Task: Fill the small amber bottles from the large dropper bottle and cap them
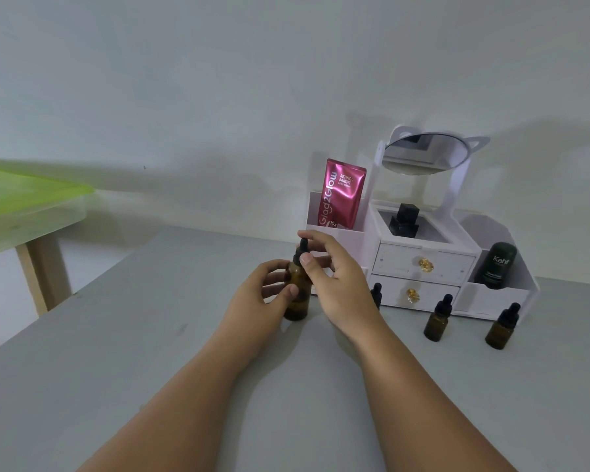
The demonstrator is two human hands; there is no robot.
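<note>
- Grey tabletop (150, 335): left hand (263, 294) grips large amber dropper bottle (297, 298), right hand (338, 281) pinches its black cap (303, 247).
- Crooked pull could tip it toward three o'clock.

Large bottle (296, 306) and small bottles (436, 323) are showing amber under black caps (444, 303), pouch (341, 199) is gleaming magenta with white lettering (346, 180), organiser (491, 298) is reading white with gold knobs (425, 265), table (150, 352) grey.
</note>
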